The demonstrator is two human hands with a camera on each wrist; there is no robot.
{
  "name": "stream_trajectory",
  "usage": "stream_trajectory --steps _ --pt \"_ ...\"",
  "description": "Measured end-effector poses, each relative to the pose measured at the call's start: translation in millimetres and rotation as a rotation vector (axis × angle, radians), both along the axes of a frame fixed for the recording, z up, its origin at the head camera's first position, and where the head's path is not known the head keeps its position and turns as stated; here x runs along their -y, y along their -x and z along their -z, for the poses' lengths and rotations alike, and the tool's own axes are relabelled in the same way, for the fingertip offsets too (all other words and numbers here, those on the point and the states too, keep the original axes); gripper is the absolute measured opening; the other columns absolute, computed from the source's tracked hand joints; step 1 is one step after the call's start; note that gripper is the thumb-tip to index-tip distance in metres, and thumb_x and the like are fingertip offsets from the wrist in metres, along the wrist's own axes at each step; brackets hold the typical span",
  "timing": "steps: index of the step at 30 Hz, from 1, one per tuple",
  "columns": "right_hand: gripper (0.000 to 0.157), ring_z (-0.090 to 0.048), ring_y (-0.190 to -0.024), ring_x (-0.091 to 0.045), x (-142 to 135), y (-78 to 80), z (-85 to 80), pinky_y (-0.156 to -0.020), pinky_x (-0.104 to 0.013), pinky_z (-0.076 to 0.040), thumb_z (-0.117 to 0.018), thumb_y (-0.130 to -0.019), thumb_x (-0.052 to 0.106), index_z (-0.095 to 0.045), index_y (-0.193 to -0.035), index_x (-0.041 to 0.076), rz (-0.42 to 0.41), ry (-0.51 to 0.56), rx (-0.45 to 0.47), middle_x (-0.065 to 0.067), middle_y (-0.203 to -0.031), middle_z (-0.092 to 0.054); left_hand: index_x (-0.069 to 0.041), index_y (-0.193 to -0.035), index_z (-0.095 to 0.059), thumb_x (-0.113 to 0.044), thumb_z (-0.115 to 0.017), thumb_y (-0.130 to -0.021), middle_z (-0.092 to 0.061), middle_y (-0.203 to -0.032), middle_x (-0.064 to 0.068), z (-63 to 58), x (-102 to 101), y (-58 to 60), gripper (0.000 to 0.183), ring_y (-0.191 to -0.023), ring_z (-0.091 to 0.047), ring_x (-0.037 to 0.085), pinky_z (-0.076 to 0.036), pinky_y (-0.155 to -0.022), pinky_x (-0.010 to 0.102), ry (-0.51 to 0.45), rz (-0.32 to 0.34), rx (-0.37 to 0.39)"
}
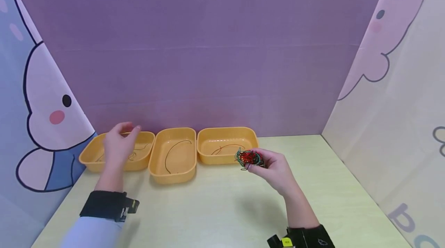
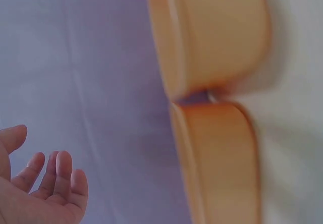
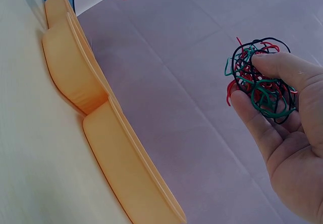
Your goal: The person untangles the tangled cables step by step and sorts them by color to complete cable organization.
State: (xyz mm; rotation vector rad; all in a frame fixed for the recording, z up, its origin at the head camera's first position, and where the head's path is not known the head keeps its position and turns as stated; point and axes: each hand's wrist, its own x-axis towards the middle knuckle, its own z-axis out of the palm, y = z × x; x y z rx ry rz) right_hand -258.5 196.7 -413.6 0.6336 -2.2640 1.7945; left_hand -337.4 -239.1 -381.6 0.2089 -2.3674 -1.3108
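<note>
My left hand [image 1: 119,145] is raised over the left yellow bin [image 1: 91,160], its fingers loosely bent with nothing between them. In the left wrist view the fingers [image 2: 62,176] curve upward, apart from the thumb. A tangled bunch of thin red, green and black wires [image 3: 260,80] is pinched between the thumb and fingers of my right hand [image 1: 275,167], above the table in front of the right bin [image 1: 217,159]. One dark wire [image 1: 166,159] curves inside the middle bin [image 1: 172,179]. Thin reddish wire [image 1: 224,147] lies in the right bin, and a few thin strands [image 1: 133,156] in the left one.
The three bins stand side by side at the back of the pale table [image 1: 208,209], close to a purple backdrop [image 1: 208,55]. Printed cartoon panels rise on the left [image 1: 48,85] and right [image 1: 393,124]. Each wrist wears a black strap.
</note>
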Motion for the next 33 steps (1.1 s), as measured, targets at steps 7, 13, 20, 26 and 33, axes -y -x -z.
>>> stream_trajectory --steps 7,13,20,26,33 --pt "0.031 -0.064 -0.084 -0.025 -0.8 -0.2 -0.4 -0.071 -0.036 -0.057 -0.076 -0.082 0.011 -0.068 -0.111 0.017 -0.003 -0.01 -0.024 -0.006 -0.101 -0.069 -0.009 -0.12 -0.062 -0.045 -0.064 -0.09 -0.064 -0.111 0.007 -4.0 -41.2 -14.2 0.048 -0.098 -0.058 0.017 -0.049 -0.083 0.034 0.02 0.101 -0.197" --pt "0.03 -0.064 -0.084 -0.024 -1.2 -0.8 -1.0 -0.072 -0.037 -0.057 -0.076 -0.082 0.013 -0.068 -0.11 0.019 0.0 -0.02 -0.021 -0.005 -0.1 -0.069 -0.01 -0.114 -0.064 -0.041 -0.07 -0.087 -0.064 -0.107 0.002 3.8 -71.4 -31.7 0.042 -0.093 -0.059 0.012 -0.048 -0.078 0.023 -0.064 0.197 -0.264" --pt "0.033 -0.064 -0.084 -0.025 -1.4 -0.3 -0.6 -0.071 -0.034 -0.057 -0.077 -0.081 0.01 -0.068 -0.112 0.015 0.018 -0.015 -0.009 -0.006 -0.102 -0.069 -0.01 -0.116 -0.064 -0.034 -0.073 -0.085 -0.064 -0.11 0.0 18.7 -90.3 -50.5 0.04 -0.093 -0.06 0.012 -0.049 -0.079 0.026 -0.137 0.288 -0.296" --pt "0.034 -0.063 -0.081 -0.025 3.0 -8.8 -12.0 -0.068 -0.03 -0.056 -0.075 -0.081 0.003 -0.067 -0.114 0.008 0.026 -0.009 0.007 -0.008 -0.101 -0.069 -0.011 -0.119 -0.062 -0.036 -0.074 -0.084 -0.063 -0.113 -0.001 28.2 -101.3 -58.9 0.044 -0.096 -0.057 0.01 -0.048 -0.081 0.036 -0.11 0.324 -0.255" --pt "0.035 -0.064 -0.081 -0.025 5.3 -18.1 -24.6 -0.069 -0.03 -0.056 -0.074 -0.081 0.002 -0.065 -0.115 0.004 0.028 -0.01 0.004 -0.009 -0.1 -0.069 -0.012 -0.119 -0.062 -0.033 -0.076 -0.083 -0.062 -0.113 0.0 27.2 -112.5 -60.8 0.045 -0.097 -0.057 0.015 -0.047 -0.083 0.049 -0.113 0.367 -0.276"
